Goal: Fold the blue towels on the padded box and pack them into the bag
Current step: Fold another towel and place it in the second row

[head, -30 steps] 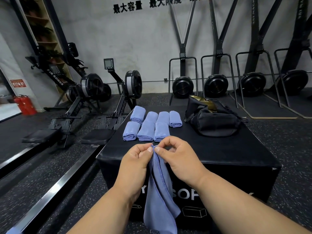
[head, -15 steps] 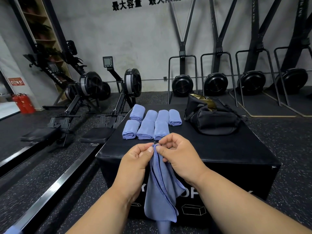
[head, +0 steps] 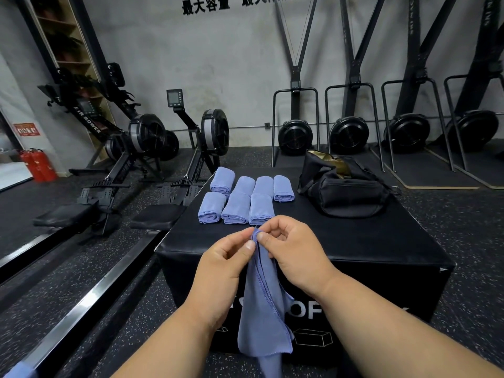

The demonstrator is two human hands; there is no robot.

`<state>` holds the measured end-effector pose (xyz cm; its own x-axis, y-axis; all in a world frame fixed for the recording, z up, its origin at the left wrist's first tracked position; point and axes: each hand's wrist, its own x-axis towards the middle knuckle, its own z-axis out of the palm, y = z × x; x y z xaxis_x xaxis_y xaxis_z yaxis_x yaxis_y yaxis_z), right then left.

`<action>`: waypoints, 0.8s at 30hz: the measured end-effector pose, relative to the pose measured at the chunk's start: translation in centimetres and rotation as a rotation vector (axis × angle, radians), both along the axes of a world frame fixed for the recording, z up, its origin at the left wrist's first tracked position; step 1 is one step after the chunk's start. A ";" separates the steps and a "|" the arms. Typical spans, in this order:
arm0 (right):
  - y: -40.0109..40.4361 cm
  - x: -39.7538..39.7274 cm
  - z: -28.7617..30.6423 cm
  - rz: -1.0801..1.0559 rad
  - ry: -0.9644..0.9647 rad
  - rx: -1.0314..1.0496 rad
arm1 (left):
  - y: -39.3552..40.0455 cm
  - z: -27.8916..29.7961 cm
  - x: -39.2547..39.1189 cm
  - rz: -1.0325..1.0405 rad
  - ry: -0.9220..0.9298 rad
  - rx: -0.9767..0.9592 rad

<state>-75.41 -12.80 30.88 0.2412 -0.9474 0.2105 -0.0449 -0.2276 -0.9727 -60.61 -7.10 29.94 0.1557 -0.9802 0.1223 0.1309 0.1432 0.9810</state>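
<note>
Over the near edge of the padded box point(head: 354, 241), both hands meet at chest height. Left hand point(head: 221, 266) and right hand point(head: 297, 255) each pinch the top edge of 1 blue towel point(head: 261, 309), thumbs and forefingers pressed on the cloth, nearly touching each other. Towel hangs loose in front of the box, stitched hem facing the camera, lower end dropping out of view. On the box top: 7 folded towels point(head: 234, 211) in 2 rows, 4 at the back, 3 at the front, packed side by side. Black bag point(head: 346, 197) sits to their right, mouth open, apart from the towels. Rowing machines point(head: 147, 137) stand on the floor at left.
</note>
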 end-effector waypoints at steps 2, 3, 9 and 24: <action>-0.1 0.2 0.4 -0.041 0.012 -0.017 | 0.0 -0.9 -0.1 0.093 -0.119 -0.025; -0.3 0.3 0.6 -0.057 0.018 -0.026 | -0.1 -1.5 -0.1 0.157 -0.232 -0.034; -0.4 0.0 2.8 -0.150 -0.011 -0.091 | -0.3 -3.2 -0.2 0.340 -0.765 -0.109; -1.4 -0.5 6.3 -0.062 -0.165 -0.129 | -2.5 -2.6 -0.4 0.294 -0.777 -0.148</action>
<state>-75.95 -14.20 37.17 0.1355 -0.9220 0.3626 0.0949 -0.3522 -0.9311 -61.02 -9.58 27.36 0.2207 -0.8784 0.4240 -0.6365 0.1997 0.7450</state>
